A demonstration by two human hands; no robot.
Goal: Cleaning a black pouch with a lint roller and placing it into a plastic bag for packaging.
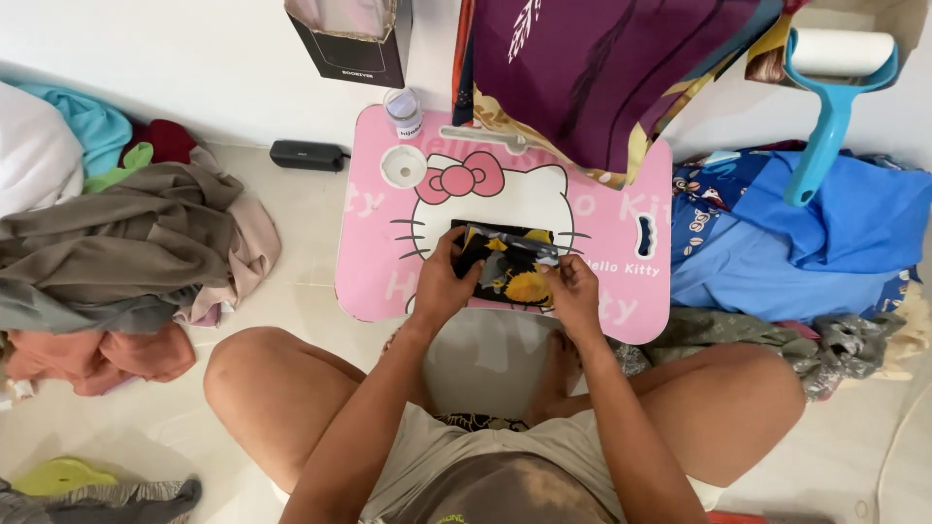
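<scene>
Both hands work on a small black cloth with yellow print [509, 267], folded into a compact rectangle near the front edge of the pink lap bench [621, 228]. The left hand [442, 286] clasps the cloth's left end, fingers curled over it; the right hand [575, 291] pinches its right end between thumb and fingertips. Judging by its tidy shape, the folding looks nearly finished, with perhaps only a last tuck left. A heap of grey and peach clothes [126, 257] lies unfolded on the floor to the left, blue fabric [796, 243] to the right. The bench's back right corner is draped by purple patterned cloth [592, 78]; its left side and front corners stay open.
</scene>
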